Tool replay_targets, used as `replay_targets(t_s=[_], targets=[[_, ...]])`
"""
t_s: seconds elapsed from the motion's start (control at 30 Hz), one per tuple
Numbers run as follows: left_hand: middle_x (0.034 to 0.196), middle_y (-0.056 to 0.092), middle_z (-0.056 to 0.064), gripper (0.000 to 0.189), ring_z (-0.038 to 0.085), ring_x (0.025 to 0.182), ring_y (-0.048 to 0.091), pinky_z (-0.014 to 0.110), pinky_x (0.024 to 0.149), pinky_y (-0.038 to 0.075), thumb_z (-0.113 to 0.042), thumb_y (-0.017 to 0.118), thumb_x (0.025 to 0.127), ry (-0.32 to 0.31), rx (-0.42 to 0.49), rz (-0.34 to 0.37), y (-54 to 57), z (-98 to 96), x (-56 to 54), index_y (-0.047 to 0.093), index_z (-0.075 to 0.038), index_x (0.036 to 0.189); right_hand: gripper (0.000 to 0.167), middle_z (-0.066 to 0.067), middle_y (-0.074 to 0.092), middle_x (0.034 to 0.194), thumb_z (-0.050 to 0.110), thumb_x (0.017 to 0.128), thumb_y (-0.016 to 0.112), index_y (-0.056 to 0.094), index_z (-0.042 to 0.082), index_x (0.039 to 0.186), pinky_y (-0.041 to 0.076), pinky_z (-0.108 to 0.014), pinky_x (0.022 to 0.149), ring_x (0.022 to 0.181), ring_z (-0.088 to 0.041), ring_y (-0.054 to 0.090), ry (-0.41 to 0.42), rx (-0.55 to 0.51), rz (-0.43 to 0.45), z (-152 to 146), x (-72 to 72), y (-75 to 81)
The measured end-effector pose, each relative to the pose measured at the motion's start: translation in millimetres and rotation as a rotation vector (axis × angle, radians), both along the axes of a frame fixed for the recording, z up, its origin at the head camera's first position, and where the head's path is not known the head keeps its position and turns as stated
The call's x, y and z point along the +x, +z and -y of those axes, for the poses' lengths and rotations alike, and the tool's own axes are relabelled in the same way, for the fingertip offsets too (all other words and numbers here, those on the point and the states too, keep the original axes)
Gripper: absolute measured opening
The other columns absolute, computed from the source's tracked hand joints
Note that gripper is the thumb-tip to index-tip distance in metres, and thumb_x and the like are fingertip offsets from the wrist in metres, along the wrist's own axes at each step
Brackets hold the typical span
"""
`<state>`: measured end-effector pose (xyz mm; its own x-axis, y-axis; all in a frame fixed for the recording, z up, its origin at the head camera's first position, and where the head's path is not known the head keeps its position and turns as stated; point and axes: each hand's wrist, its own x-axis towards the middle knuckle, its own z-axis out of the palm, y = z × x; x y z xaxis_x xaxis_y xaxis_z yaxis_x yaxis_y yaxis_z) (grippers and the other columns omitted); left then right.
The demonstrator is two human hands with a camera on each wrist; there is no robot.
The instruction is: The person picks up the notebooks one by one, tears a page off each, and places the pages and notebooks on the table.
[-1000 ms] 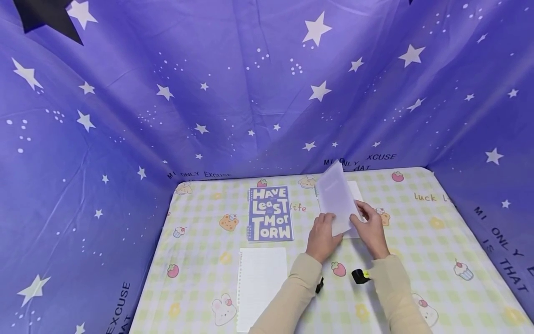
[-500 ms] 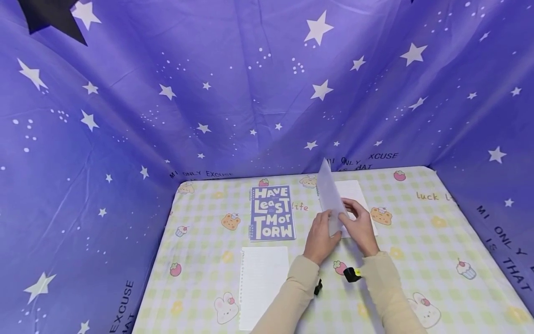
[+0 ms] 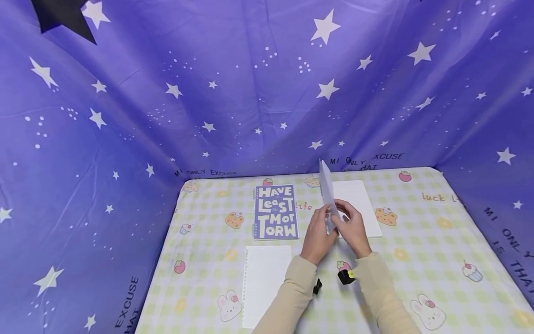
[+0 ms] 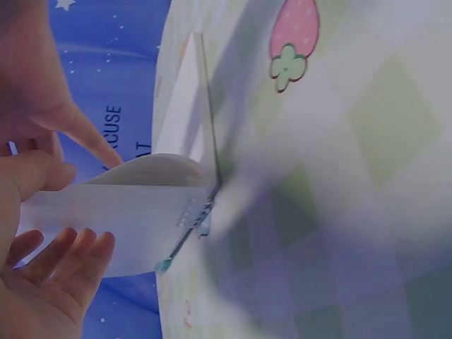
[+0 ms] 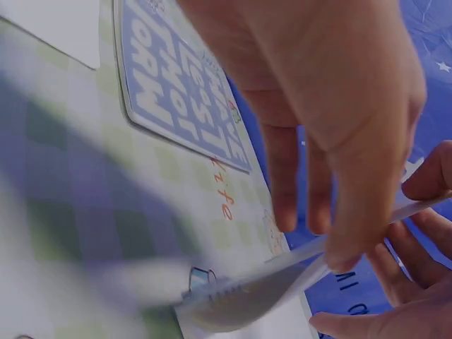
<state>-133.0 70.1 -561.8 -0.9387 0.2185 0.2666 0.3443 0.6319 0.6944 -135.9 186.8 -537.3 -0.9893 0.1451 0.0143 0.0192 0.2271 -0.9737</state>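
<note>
Near the counter's (image 3: 438, 250) far edge, the left hand (image 3: 318, 235) pinches 1 notebook's (image 3: 359, 197) raised pages; right hand (image 3: 352, 228), fingers apart, touches them.

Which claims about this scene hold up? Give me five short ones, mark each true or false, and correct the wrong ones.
1. The bare left hand and bare right hand both touch the raised white paper leaves. True.
2. The white lined paper with a punched left edge lies lower in the head view than the purple notebook with white lettering. True.
3. The purple notebook lies open. False: it is closed.
4. The green-and-white checked tablecloth carries printed strawberries. True.
5. Plain green fabric hangs beyond it. False: purple-blue fabric with white stars hangs there.
</note>
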Motion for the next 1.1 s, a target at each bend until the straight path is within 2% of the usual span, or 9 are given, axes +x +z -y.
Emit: replay_targets(t_s=[0.07,0.2,0.33,0.47,0.63,0.7,0.9,1.0,1.1], targets=[[0.132,0.057,0.004,0.075,0.016,0.121,0.057,0.025,0.107,0.045,-0.014,0.078,0.082,0.005,0.009,0.016,1.7,2.2,-0.1,0.041,-0.011,0.147,0.05,-0.023,0.056,0.136,-0.002,0.089,0.059,0.053,0.001,0.138,0.025,-0.065,0.116,0.133,-0.035,0.047,0.009,-0.016,-0.001,3,-0.5,-1.2],[0.136,0.056,0.007,0.078,0.021,0.128,0.055,0.029,0.112,0.042,-0.01,0.077,0.081,0.019,0.04,0.03,3.5,8.1,-0.1,0.039,-0.007,0.149,0.049,-0.02,0.057,0.134,-0.005,0.088,0.058,0.055,0.002,0.136,0.033,-0.057,0.115,0.13,-0.03,0.048,0.038,-0.044,-0.036,11,-2.5,-5.7],[0.137,0.054,0.01,0.08,0.024,0.127,0.056,0.032,0.111,0.044,-0.004,0.076,0.079,0.031,0.065,0.024,5.0,15.1,0.5,0.037,-0.004,0.149,0.047,-0.019,0.055,0.135,-0.005,0.088,0.058,0.055,0.001,0.135,0.039,-0.053,0.112,0.131,-0.029,0.047,0.068,-0.033,-0.071,20,-3.2,-9.4],[0.144,0.05,0.013,0.086,0.025,0.132,0.052,0.034,0.112,0.042,0.004,0.074,0.076,0.054,0.087,0.024,5.4,21.8,1.8,0.032,-0.004,0.151,0.046,-0.019,0.049,0.139,0.0,0.091,0.061,0.055,0.001,0.136,0.039,-0.057,0.111,0.137,-0.036,0.041,0.114,0.013,-0.088,27,-2.5,-12.2],[0.141,0.05,0.01,0.089,0.02,0.123,0.058,0.03,0.104,0.049,0.005,0.073,0.078,0.082,0.138,0.04,5.1,28.0,2.9,0.027,-0.006,0.154,0.047,-0.022,0.046,0.141,0.001,0.092,0.063,0.054,0.0,0.138,0.039,-0.058,0.11,0.139,-0.043,0.038,0.147,0.066,-0.104,32,-1.8,-18.6],[0.138,0.052,0.009,0.089,0.017,0.117,0.06,0.028,0.1,0.051,0.003,0.074,0.079,0.09,0.153,0.045,5.3,30.5,3.2,0.026,-0.007,0.154,0.047,-0.023,0.047,0.141,0.0,0.092,0.064,0.054,-0.001,0.137,0.039,-0.058,0.11,0.138,-0.043,0.039,0.156,0.076,-0.112,34,-1.9,-21.1],[0.137,0.053,0.011,0.082,0.018,0.121,0.059,0.03,0.1,0.05,-0.001,0.075,0.08,0.116,0.186,0.043,5.9,41.9,5.9,0.032,-0.006,0.15,0.047,-0.022,0.051,0.139,0.003,0.089,0.069,0.057,0.0,0.134,0.04,-0.06,0.109,0.131,-0.042,0.046,0.193,0.134,-0.131,38,-2.7,-26.8],[0.136,0.053,0.013,0.081,0.021,0.123,0.057,0.029,0.099,0.052,0.002,0.074,0.079,0.098,0.237,0.064,6.7,49.9,7.9,0.033,-0.003,0.149,0.047,-0.021,0.053,0.138,0.007,0.088,0.072,0.059,0.001,0.133,0.041,-0.062,0.107,0.128,-0.04,0.049,0.214,0.177,-0.139,40,-2.4,-27.4],[0.138,0.051,0.015,0.084,0.024,0.124,0.056,0.03,0.1,0.051,0.006,0.074,0.078,0.083,0.235,0.097,7.1,58.3,9.8,0.031,-0.002,0.15,0.047,-0.019,0.054,0.137,0.009,0.087,0.074,0.06,0.002,0.131,0.041,-0.059,0.108,0.129,-0.038,0.049,0.24,0.205,-0.141,41,-2.2,-30.0]])
